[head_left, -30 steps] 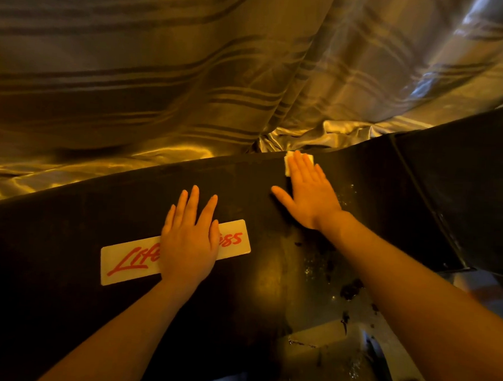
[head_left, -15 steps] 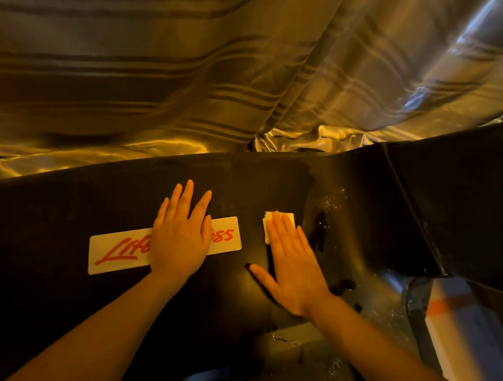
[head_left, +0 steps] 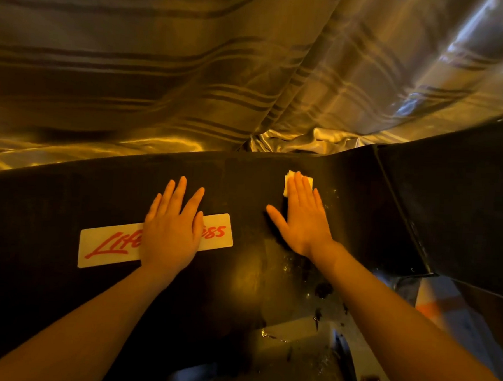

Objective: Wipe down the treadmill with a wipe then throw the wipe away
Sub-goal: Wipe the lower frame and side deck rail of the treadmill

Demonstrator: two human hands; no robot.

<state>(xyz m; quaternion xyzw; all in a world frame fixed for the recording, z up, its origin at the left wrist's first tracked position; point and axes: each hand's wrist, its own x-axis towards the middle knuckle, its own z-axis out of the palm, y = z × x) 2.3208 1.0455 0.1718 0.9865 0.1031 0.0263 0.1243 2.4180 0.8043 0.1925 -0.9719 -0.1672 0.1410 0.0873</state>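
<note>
Wiping step in hand; disposal not yet begun.

Treadmill [head_left: 240, 277]: broad black cover fills the lower half of the view, glossy, sloping up to a far edge. Right side meets an angled dark panel [head_left: 462, 201]. Wet streaks and droplets show on the cover below and to the right of the right hand, so that patch looks freshly wiped. The stretch around the left hand looks dry, though the dim light makes that hard to judge.

Curtain [head_left: 221, 72]: shiny striped fabric hangs behind the treadmill, bunched where it meets the far edge. Warm, low light in the room; a pale floor strip shows at lower right, blurred.

Label [head_left: 110, 247]: white strip with red script on the cover, partly hidden.

Left hand [head_left: 171, 232]: flat, fingers straight and slightly spread, resting on the label, holding nothing. Probably bracing.

Right hand [head_left: 302, 219]: flat, fingers straight and together, thumb out, pressing down on the wipe.

Wipe [head_left: 289, 179]: small, pale, folded; pinned under the right fingertips near the far edge of the cover, only its top peeking out.

Next move, as a judgement: keep flat pressure and sweep toward the unwiped areas; left side and label need coverage before binning. No bin in view.
</note>
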